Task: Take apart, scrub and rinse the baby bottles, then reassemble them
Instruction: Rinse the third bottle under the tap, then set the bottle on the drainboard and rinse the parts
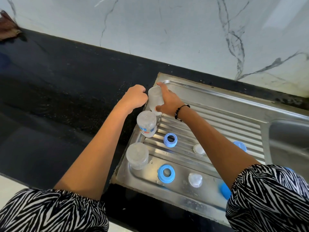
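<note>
Gripping the farthest baby bottle (155, 99) is the right hand (168, 102), index finger stretched along the top of it and thumb pressed against its lower side, at the far left corner of the steel drainboard (217, 114). Her left hand (134, 97) sits just beside that bottle with the fingers curled into a loose fist — whether it pinches anything I cannot tell from here. Two more clear bottle bodies stand upside down along the drainboard's left edge: a printed bottle (146, 123) in the middle and a plain bottle (137, 155) nearest to her. Spread over the ribbed metal are the loose parts — a pale blue screw ring (170, 140), a brighter blue screw ring (166, 173), a small clear teat (199, 149) and a larger clear teat (195, 180). A blue cap (224, 191) peeks out just beside her right sleeve, and another blue piece (240, 145) shows beyond the right forearm, mostly hidden. A black beaded bracelet (179, 113) circles the right wrist. To the right lies the sink basin (287, 144); black countertop (58, 81) runs off to the left, under a white marbled wall (150, 27).
</note>
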A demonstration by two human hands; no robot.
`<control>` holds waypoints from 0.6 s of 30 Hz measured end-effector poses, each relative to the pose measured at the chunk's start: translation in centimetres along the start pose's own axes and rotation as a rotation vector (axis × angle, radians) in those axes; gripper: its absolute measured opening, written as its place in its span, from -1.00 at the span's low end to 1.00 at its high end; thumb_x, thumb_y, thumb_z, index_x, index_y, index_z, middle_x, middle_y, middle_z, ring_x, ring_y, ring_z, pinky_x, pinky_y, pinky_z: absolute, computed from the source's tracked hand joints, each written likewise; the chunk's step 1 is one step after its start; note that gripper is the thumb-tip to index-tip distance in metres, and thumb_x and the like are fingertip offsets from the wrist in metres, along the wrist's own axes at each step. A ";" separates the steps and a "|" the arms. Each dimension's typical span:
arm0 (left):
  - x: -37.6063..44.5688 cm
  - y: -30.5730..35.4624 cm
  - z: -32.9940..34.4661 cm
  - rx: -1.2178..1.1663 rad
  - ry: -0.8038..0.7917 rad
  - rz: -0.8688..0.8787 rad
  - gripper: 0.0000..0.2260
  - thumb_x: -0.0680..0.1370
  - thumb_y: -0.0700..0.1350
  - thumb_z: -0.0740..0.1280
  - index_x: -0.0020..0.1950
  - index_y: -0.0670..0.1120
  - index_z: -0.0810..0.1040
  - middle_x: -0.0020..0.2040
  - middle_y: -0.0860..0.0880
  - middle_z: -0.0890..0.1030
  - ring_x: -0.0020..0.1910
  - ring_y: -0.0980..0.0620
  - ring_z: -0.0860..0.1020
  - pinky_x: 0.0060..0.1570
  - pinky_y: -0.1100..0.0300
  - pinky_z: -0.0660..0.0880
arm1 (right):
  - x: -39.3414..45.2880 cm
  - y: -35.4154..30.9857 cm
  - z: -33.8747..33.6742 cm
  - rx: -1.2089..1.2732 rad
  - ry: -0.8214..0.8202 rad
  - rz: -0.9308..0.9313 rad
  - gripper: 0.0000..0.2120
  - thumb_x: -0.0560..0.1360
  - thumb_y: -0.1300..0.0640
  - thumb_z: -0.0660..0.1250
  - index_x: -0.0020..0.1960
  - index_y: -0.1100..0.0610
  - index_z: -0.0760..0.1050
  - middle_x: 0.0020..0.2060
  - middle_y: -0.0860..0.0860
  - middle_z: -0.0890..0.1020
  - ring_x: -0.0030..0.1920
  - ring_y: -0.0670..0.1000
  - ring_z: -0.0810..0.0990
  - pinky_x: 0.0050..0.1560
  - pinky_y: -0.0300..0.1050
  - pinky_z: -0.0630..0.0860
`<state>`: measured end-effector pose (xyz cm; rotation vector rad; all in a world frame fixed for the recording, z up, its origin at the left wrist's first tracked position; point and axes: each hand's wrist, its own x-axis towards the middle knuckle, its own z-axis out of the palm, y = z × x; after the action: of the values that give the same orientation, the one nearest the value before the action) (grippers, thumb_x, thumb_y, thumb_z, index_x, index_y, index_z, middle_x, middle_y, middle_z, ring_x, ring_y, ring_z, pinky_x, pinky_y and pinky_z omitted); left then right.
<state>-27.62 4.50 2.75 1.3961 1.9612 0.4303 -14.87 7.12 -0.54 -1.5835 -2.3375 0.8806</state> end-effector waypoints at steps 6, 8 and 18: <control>-0.2 0.1 -0.1 -0.002 -0.008 -0.021 -0.60 0.60 -0.26 0.19 0.45 -0.13 0.31 0.39 -0.11 0.40 0.30 -0.07 0.43 0.01 0.17 0.33 | 0.1 -0.2 0.0 0.000 0.009 0.016 -0.15 0.42 0.21 0.44 0.50 0.08 -0.04 0.33 0.18 0.37 0.27 0.17 0.42 0.24 0.03 0.42; -0.5 0.2 -0.2 0.019 0.000 -0.015 -0.62 0.60 -0.26 0.18 0.44 -0.14 0.33 0.38 -0.12 0.41 0.29 -0.07 0.43 0.01 0.18 0.32 | 0.0 -0.2 -0.1 -0.005 0.018 0.022 -0.14 0.41 0.20 0.44 0.50 0.07 -0.04 0.33 0.18 0.37 0.27 0.18 0.42 0.24 0.04 0.42; -5.1 1.7 -1.0 0.096 0.276 0.079 -0.85 0.59 -0.27 0.14 -0.13 -0.10 0.43 -0.22 -0.05 0.40 -0.34 0.11 0.33 -0.36 0.27 0.28 | -6.5 0.0 -3.9 0.038 0.140 0.034 -0.20 0.43 0.22 0.39 0.51 0.06 -0.01 0.34 0.20 0.33 0.33 0.22 0.31 0.32 0.09 0.31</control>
<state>-26.16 0.52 6.23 1.5469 2.1752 0.5999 -10.34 2.71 3.73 -1.6191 -2.1922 0.7891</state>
